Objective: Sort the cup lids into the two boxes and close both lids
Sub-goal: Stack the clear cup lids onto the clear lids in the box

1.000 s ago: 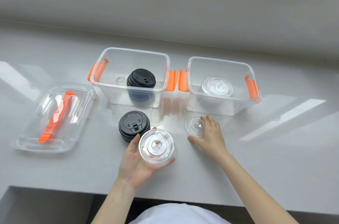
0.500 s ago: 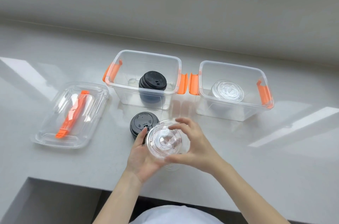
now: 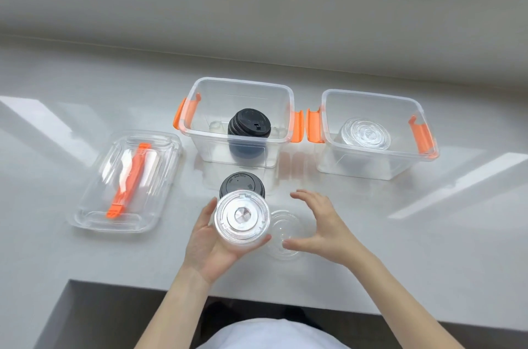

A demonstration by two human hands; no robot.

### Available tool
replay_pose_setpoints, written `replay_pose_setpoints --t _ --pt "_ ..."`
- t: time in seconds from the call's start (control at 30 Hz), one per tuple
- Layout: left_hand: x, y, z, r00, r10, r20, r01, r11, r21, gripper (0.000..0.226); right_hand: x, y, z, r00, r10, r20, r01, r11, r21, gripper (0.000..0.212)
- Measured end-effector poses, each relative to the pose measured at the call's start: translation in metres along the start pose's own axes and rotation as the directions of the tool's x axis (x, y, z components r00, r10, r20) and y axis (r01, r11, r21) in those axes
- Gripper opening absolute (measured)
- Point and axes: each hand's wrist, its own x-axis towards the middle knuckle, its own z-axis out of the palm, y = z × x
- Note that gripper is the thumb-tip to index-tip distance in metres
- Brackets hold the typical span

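Left hand (image 3: 210,240) cupping a stack of clear lids (image 3: 241,215) in its palm, right hand (image 3: 320,225) hovering spread and empty over a clear lid (image 3: 285,230) lying on the counter (image 3: 400,234), black lids (image 3: 242,180) sitting just behind, left box (image 3: 243,91) holding black lids, right box (image 3: 374,100) holding clear ones, box lids (image 3: 125,183) lying at far left.

left hand (image 3: 208,245): palm up, grip closed | right hand (image 3: 320,225): fingers spread, grip empty

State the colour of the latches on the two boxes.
Orange: the latches on both boxes are bright orange against clear plastic, seen in the head view.
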Motion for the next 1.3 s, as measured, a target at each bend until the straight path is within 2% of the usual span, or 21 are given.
replay_pose_setpoints --t 0.1,0.23,0.37,0.47,0.57,0.73,0.83,0.97,1.07,1.13,1.2,1.3 --pt "-0.007 0.009 -0.005 1.0 -0.019 0.013 0.019 1.0 -0.019 0.067 -0.003 0.015 0.022 0.996 0.057 0.073 -0.041 0.98 -0.197 0.103" --pt "-0.011 0.013 -0.008 0.999 -0.028 -0.021 0.028 1.0 -0.001 0.071 -0.006 0.025 0.041 0.997 0.074 0.014 -0.068 0.962 -0.264 0.106" --pt "-0.012 0.014 -0.008 0.997 -0.052 -0.06 0.053 0.999 0.007 0.072 -0.008 0.024 0.04 0.995 0.057 -0.087 -0.075 0.973 -0.218 0.094" --pt "-0.01 0.013 -0.005 0.995 -0.076 -0.061 0.077 0.997 0.006 0.078 -0.008 0.011 0.024 0.974 0.053 -0.219 -0.083 0.988 -0.128 0.09" --pt "-0.004 0.01 0.002 0.994 -0.098 -0.047 0.1 0.995 0.027 0.084 -0.009 -0.015 0.007 0.945 -0.035 -0.325 0.011 0.997 -0.075 0.086" --pt "0.01 -0.003 0.015 0.983 -0.156 0.092 0.154 0.987 0.038 0.064 -0.015 -0.051 0.002 0.953 -0.207 -0.22 0.175 0.972 -0.155 0.082" --pt "0.018 -0.013 0.021 0.982 -0.139 0.13 0.125 0.986 0.109 0.055 -0.017 -0.051 0.004 0.958 -0.222 -0.182 0.178 0.956 -0.234 0.078" --pt "0.029 -0.025 0.025 0.983 -0.146 0.114 0.131 0.983 0.129 0.05 -0.021 -0.039 0.003 0.969 -0.2 -0.146 0.154 0.949 -0.276 0.077" --pt "0.036 -0.033 0.031 0.987 -0.128 0.101 0.107 0.976 0.188 0.05 -0.025 -0.028 -0.006 0.984 -0.128 -0.122 0.106 0.98 -0.17 0.084" --pt "0.046 -0.04 0.04 0.987 -0.132 0.093 0.112 0.974 0.199 0.05 -0.029 -0.019 -0.02 0.989 -0.022 -0.144 0.024 1.0 0.013 0.083" --pt "0.058 -0.044 0.052 0.987 -0.129 0.096 0.104 0.967 0.233 0.05 -0.03 -0.01 -0.038 0.971 0.096 -0.219 -0.053 0.98 0.194 0.066" --pt "0.084 -0.048 0.082 0.992 -0.076 0.105 0.036 0.939 0.342 0.06 -0.025 0.002 -0.07 0.906 0.229 -0.356 -0.077 0.916 0.394 0.029"
